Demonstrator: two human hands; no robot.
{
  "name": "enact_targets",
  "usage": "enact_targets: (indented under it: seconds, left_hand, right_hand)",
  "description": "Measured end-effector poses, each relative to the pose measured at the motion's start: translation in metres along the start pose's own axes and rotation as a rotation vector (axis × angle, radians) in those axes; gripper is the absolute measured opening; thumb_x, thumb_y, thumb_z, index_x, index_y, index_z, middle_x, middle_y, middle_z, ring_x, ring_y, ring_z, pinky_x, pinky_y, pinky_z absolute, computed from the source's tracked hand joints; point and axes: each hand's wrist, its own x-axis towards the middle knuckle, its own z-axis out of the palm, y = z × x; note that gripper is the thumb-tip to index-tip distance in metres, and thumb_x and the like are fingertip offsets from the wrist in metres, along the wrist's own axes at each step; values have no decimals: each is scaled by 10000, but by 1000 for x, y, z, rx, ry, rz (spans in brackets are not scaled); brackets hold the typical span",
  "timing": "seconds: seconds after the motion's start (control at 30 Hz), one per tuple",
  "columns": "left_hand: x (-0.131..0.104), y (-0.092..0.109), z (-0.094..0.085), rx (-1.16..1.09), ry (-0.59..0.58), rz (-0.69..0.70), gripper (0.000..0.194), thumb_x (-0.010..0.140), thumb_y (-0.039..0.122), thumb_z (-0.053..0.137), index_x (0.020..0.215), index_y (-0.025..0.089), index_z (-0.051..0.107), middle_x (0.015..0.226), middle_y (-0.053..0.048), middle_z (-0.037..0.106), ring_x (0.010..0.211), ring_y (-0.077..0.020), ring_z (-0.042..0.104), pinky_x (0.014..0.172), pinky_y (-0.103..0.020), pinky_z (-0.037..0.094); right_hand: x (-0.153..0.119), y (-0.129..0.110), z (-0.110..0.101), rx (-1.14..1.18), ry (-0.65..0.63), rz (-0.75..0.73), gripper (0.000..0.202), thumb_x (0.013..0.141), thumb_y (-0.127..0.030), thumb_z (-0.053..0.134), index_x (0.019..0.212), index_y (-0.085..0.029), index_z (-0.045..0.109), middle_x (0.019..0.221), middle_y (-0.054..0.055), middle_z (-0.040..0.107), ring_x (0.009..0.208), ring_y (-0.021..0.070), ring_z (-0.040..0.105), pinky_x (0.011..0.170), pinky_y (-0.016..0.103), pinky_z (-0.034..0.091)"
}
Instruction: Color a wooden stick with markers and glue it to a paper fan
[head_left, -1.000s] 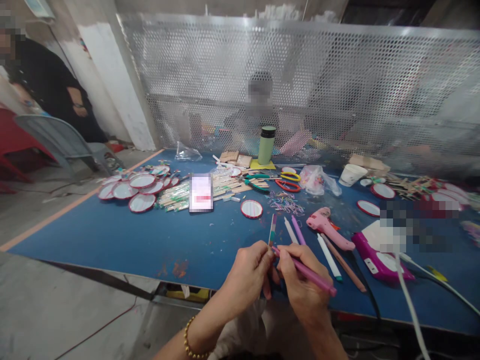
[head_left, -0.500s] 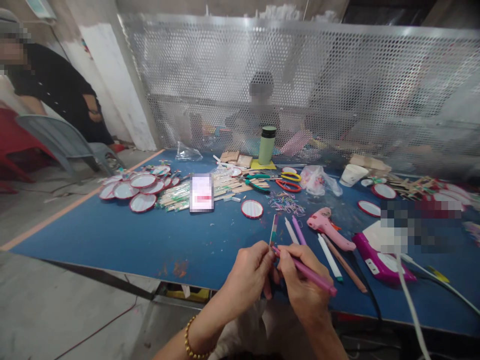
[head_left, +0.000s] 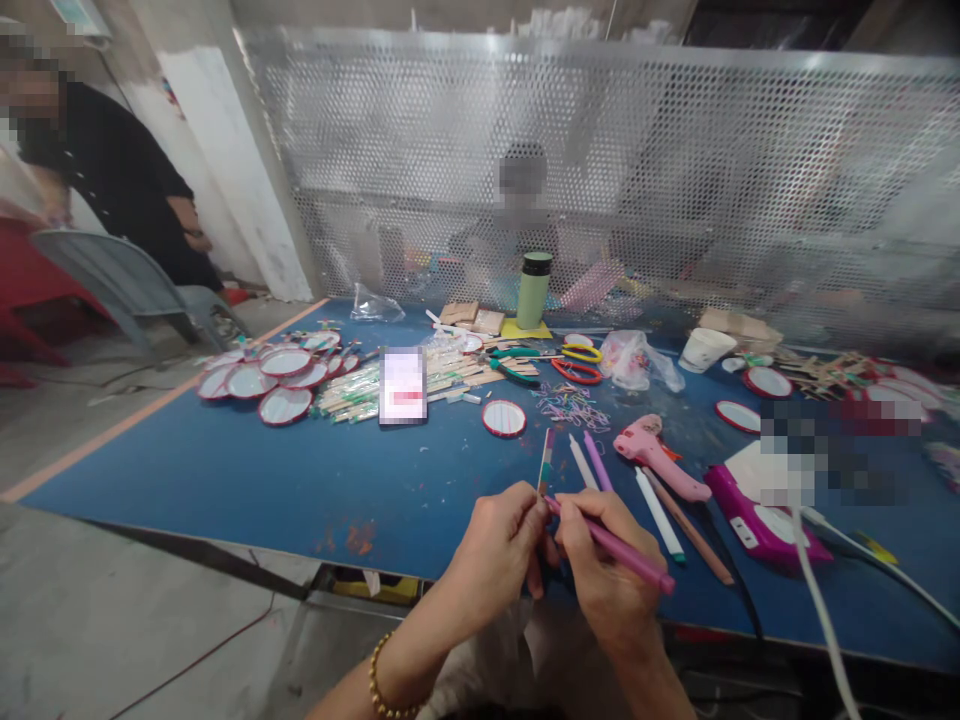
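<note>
Above the near edge of the tabletop [head_left: 262, 480], the fingers of the left hand [head_left: 491, 535] pinch a narrow stick [head_left: 546, 462], while those of the right hand [head_left: 611, 560] close around a pink marker [head_left: 626, 550], its tip at or just beside the stick. The stick's exposed end bears purple, green and brown bands, so it seems at least partly coloured. Its lower part is hidden by the fingers, so how much is bare, and whether the tip touches, I cannot tell.
</note>
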Motion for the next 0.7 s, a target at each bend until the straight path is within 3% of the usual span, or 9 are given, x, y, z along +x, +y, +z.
enact_targets:
  seconds: [0.27,0.7]
  left_hand:
    - [2,2,0,17,1,8,351,958,482,421,729,216,437,494,74,480,348,-80,497,357,-156,322]
    - [0,2,0,1,-6,5,351,982,449,406,731,206,441,552,53,543,362,-67,513,362,-153,328]
  right_hand:
    - [1,0,0,-21,-17,-23,173,937,-218,558,796,-201,657,555,-26,631,471,121,611,461,216,489]
    - [2,-3,-1,-33,40,-25,167,929,-207,577,790,-195,669,609,-15,674,478,119,617,460,213,486]
